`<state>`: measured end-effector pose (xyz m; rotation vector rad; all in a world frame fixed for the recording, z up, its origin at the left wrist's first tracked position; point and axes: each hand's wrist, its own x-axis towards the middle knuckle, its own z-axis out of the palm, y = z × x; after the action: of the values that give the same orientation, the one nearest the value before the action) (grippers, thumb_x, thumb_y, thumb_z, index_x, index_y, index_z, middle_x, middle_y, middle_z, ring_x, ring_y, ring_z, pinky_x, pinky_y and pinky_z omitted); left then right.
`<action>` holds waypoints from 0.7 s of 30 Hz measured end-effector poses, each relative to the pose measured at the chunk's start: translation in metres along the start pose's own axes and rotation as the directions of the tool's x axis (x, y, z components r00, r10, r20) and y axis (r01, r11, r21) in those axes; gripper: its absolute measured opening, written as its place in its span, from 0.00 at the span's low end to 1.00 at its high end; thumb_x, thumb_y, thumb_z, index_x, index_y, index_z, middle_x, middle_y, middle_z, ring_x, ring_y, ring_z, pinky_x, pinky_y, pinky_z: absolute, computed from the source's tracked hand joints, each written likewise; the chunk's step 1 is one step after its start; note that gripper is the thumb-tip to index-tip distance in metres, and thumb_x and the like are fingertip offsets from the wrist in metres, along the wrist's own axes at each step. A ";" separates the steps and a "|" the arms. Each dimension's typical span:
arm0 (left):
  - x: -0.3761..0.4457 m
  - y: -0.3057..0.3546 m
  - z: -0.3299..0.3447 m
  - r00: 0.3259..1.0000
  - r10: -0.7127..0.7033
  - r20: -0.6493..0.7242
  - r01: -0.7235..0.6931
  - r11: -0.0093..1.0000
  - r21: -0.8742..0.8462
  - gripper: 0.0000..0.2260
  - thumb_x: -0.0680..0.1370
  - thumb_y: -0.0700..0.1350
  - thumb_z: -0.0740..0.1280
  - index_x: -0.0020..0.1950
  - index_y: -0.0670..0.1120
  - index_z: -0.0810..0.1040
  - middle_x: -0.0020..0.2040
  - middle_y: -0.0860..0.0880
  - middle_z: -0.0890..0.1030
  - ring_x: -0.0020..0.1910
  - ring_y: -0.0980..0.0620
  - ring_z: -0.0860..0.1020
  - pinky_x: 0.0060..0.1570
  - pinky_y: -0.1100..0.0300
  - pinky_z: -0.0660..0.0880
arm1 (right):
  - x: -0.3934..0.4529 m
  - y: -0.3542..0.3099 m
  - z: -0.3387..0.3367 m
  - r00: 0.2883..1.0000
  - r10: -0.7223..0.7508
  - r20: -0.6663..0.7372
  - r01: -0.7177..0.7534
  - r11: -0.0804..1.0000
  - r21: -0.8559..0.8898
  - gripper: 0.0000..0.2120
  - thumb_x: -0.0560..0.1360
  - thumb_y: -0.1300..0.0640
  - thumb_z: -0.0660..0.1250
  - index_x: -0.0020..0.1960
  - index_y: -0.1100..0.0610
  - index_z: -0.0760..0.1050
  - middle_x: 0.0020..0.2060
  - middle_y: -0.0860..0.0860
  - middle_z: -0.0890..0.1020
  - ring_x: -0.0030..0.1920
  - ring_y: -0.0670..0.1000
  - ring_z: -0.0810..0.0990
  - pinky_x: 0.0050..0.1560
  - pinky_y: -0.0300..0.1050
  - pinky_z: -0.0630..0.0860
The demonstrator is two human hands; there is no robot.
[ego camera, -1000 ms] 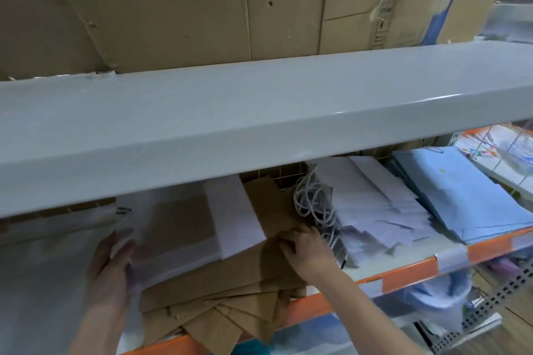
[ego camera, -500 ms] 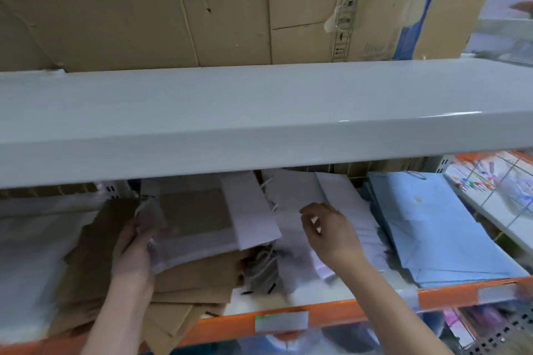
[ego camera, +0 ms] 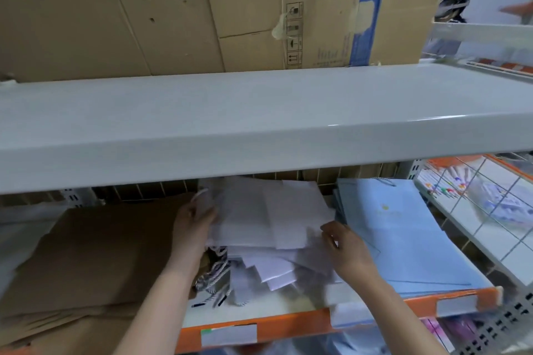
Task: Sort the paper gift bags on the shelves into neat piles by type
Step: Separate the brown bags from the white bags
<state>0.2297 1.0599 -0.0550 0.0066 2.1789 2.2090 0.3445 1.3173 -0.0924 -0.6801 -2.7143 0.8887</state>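
I see soft, even overhead light with a glare streak on the upper shelf [ego camera: 331, 124] edge. Below it sits dim shadow. Motion blur smears the far right, and the wide lens bows the edges.

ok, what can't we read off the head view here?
- Back of the white bags: hidden by the upper shelf.
- Left hand fingers: tucked behind the white bags, grip unclear.
- Brown bags: cut off by the left edge, count unknown.
- Blue bags print: too small.
- Shelf labels: blurred.
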 end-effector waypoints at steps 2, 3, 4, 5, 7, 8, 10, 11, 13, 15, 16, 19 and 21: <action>0.002 -0.004 0.018 1.000 -0.012 -0.016 0.014 0.987 0.161 0.20 0.73 0.46 0.72 0.64 0.49 0.74 0.56 0.48 0.81 0.49 0.48 0.81 0.46 0.54 0.79 | 0.000 0.006 0.000 1.000 -0.009 0.029 0.008 1.000 0.021 0.13 0.80 0.50 0.59 0.62 0.51 0.73 0.59 0.52 0.77 0.57 0.55 0.77 0.51 0.46 0.73; 0.002 -0.006 0.024 0.999 -0.004 -0.035 0.015 0.952 0.305 0.24 0.72 0.49 0.73 0.67 0.50 0.71 0.58 0.49 0.79 0.51 0.48 0.80 0.50 0.53 0.77 | 0.001 0.008 0.000 0.998 -0.022 0.051 0.021 0.999 0.024 0.15 0.80 0.48 0.58 0.64 0.50 0.72 0.60 0.52 0.77 0.58 0.54 0.77 0.52 0.45 0.73; 0.002 -0.008 0.028 0.999 0.020 -0.041 0.001 0.884 0.467 0.28 0.71 0.53 0.73 0.69 0.51 0.69 0.60 0.49 0.76 0.53 0.46 0.79 0.52 0.53 0.76 | 0.001 0.011 0.000 0.996 -0.034 0.077 0.033 0.999 0.018 0.17 0.80 0.46 0.58 0.66 0.50 0.71 0.60 0.51 0.76 0.58 0.53 0.76 0.52 0.45 0.72; 0.001 -0.010 0.031 0.998 0.062 -0.027 -0.033 0.798 0.602 0.31 0.70 0.55 0.73 0.70 0.52 0.67 0.62 0.48 0.73 0.56 0.45 0.78 0.52 0.53 0.74 | 0.002 0.013 0.001 0.994 -0.046 0.100 0.045 0.999 0.005 0.18 0.80 0.44 0.58 0.66 0.49 0.70 0.59 0.51 0.76 0.58 0.53 0.75 0.51 0.44 0.71; -0.001 -0.015 0.036 0.987 0.158 0.009 -0.109 0.642 0.759 0.35 0.69 0.58 0.73 0.73 0.53 0.65 0.67 0.44 0.67 0.64 0.41 0.72 0.57 0.51 0.70 | 0.005 0.017 0.003 0.991 -0.055 0.124 0.057 0.998 -0.014 0.18 0.79 0.44 0.58 0.66 0.48 0.70 0.59 0.50 0.75 0.58 0.53 0.74 0.50 0.43 0.68; -0.001 -0.017 0.039 0.981 0.195 0.018 -0.129 0.571 0.811 0.37 0.68 0.60 0.72 0.74 0.54 0.62 0.70 0.43 0.64 0.68 0.41 0.67 0.62 0.49 0.67 | 0.006 0.019 0.004 0.991 -0.056 0.125 0.059 0.998 -0.018 0.17 0.79 0.44 0.59 0.66 0.47 0.70 0.58 0.50 0.75 0.58 0.53 0.74 0.50 0.43 0.67; 0.001 -0.023 0.043 0.977 0.210 0.039 -0.129 0.434 0.892 0.41 0.69 0.63 0.70 0.77 0.54 0.57 0.75 0.45 0.59 0.74 0.42 0.59 0.67 0.47 0.60 | 0.009 0.023 0.007 0.990 -0.075 0.119 0.080 0.996 -0.034 0.16 0.78 0.44 0.60 0.64 0.48 0.71 0.57 0.49 0.76 0.60 0.53 0.73 0.51 0.43 0.67; 0.002 -0.025 0.044 0.981 0.189 0.052 -0.122 0.384 0.915 0.42 0.69 0.65 0.69 0.77 0.53 0.55 0.76 0.45 0.58 0.74 0.42 0.58 0.67 0.47 0.60 | 0.010 0.025 0.008 0.989 -0.088 0.120 0.095 0.994 -0.052 0.16 0.78 0.44 0.61 0.64 0.48 0.72 0.58 0.49 0.76 0.61 0.53 0.72 0.53 0.43 0.68; 0.003 -0.031 0.047 0.990 0.130 0.061 -0.103 0.346 0.933 0.43 0.70 0.67 0.66 0.78 0.52 0.52 0.77 0.46 0.59 0.74 0.42 0.59 0.67 0.47 0.60 | 0.011 0.027 0.011 0.985 -0.106 0.137 0.121 0.987 -0.103 0.19 0.78 0.45 0.61 0.66 0.50 0.71 0.63 0.48 0.74 0.64 0.54 0.70 0.59 0.44 0.67; 0.004 -0.034 0.048 0.994 0.094 0.057 -0.087 0.364 0.928 0.42 0.71 0.67 0.65 0.78 0.52 0.51 0.77 0.48 0.58 0.74 0.42 0.59 0.67 0.47 0.60 | 0.012 0.029 0.013 0.981 -0.119 0.152 0.141 0.980 -0.138 0.21 0.78 0.44 0.60 0.68 0.50 0.69 0.66 0.47 0.73 0.66 0.53 0.69 0.63 0.44 0.66; 0.005 -0.035 0.048 0.995 0.088 0.057 -0.086 0.370 0.925 0.42 0.71 0.68 0.64 0.78 0.52 0.50 0.77 0.48 0.58 0.74 0.43 0.59 0.67 0.46 0.59 | 0.012 0.029 0.013 0.981 -0.115 0.153 0.137 0.981 -0.139 0.21 0.78 0.44 0.60 0.68 0.50 0.69 0.66 0.47 0.72 0.66 0.54 0.68 0.63 0.45 0.66; 0.004 -0.033 0.045 0.991 0.115 0.062 -0.100 0.369 0.924 0.41 0.72 0.68 0.62 0.78 0.52 0.51 0.77 0.48 0.59 0.74 0.43 0.59 0.67 0.46 0.59 | 0.013 0.027 0.010 0.985 -0.093 0.144 0.110 0.987 -0.116 0.19 0.78 0.45 0.61 0.67 0.49 0.69 0.65 0.49 0.73 0.64 0.55 0.69 0.60 0.46 0.68; 0.003 -0.029 0.042 0.985 0.159 0.065 -0.122 0.381 0.916 0.39 0.72 0.69 0.61 0.78 0.54 0.52 0.76 0.48 0.62 0.73 0.43 0.61 0.67 0.46 0.59 | 0.015 0.024 0.008 0.988 -0.084 0.127 0.095 0.992 -0.088 0.18 0.77 0.46 0.62 0.65 0.49 0.70 0.63 0.51 0.74 0.63 0.55 0.70 0.58 0.47 0.68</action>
<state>0.2288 1.1018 -0.0839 0.1956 3.1791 0.6755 0.3378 1.3372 -0.1121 -0.5317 -2.8861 0.8119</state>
